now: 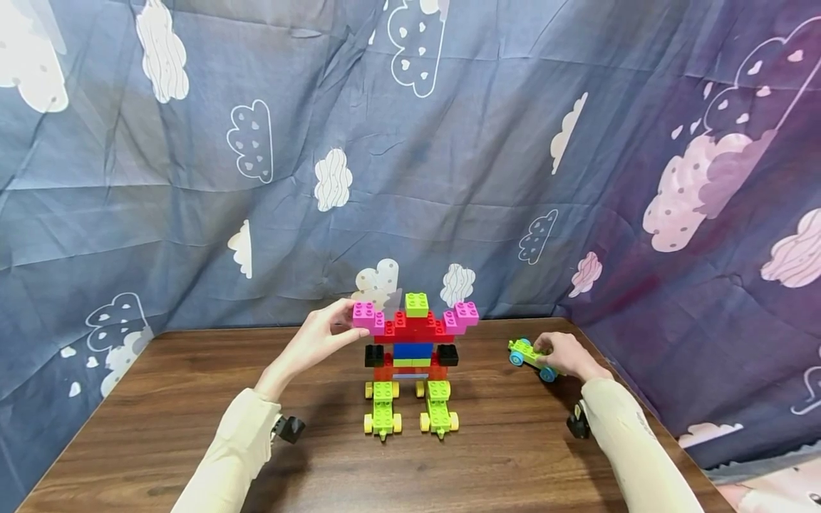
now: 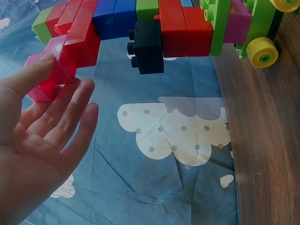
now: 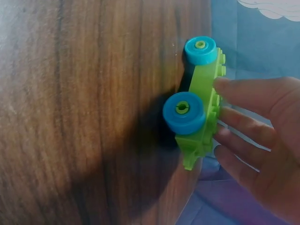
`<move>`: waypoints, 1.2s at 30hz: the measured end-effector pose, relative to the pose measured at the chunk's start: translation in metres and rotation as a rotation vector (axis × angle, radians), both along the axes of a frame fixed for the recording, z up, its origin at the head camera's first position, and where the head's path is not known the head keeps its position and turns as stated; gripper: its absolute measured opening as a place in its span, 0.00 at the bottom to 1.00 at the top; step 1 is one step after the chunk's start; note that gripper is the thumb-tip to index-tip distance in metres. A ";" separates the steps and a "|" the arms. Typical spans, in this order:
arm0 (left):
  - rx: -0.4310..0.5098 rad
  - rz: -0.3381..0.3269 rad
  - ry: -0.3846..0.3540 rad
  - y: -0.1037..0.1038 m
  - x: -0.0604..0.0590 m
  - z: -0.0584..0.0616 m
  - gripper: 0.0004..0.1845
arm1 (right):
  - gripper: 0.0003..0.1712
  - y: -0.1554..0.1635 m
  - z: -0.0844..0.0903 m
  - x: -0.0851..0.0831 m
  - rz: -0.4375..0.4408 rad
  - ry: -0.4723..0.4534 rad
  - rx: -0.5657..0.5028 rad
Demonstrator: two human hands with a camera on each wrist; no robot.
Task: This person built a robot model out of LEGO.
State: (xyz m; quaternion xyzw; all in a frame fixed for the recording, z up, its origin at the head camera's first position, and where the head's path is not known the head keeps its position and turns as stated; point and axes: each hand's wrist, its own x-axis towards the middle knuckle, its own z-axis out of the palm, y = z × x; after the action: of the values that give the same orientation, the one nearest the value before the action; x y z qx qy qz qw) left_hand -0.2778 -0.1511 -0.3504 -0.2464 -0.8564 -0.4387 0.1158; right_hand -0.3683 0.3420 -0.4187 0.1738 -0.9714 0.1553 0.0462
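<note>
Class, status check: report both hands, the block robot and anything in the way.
Left hand touching the robot's pink brick. Right hand resting on green cart, blue wheels. Nothing between cart and robot on the table.

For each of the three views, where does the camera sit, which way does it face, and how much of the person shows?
Head: worn on the head, looking forward and down at the wooden table, the brick figure, both sleeves and both hands.
Left wrist: sits behind the left hand, facing its palm and fingers touching the figure's pink brick.
Right wrist: looks along the right hand, whose fingers rest on the green wheeled base.
Shared: the head and left wrist views both show the figure; the head and right wrist views both show the wheeled base.
</note>
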 end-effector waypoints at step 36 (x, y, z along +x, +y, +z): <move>0.005 -0.011 -0.005 -0.001 0.000 0.000 0.23 | 0.19 0.003 0.019 0.015 0.061 0.062 0.007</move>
State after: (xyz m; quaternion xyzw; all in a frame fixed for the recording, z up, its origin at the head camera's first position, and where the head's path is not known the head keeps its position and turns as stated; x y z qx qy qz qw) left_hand -0.2773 -0.1519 -0.3505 -0.2498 -0.8541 -0.4422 0.1120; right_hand -0.3532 0.3455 -0.3995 0.2085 -0.9642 0.1478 0.0710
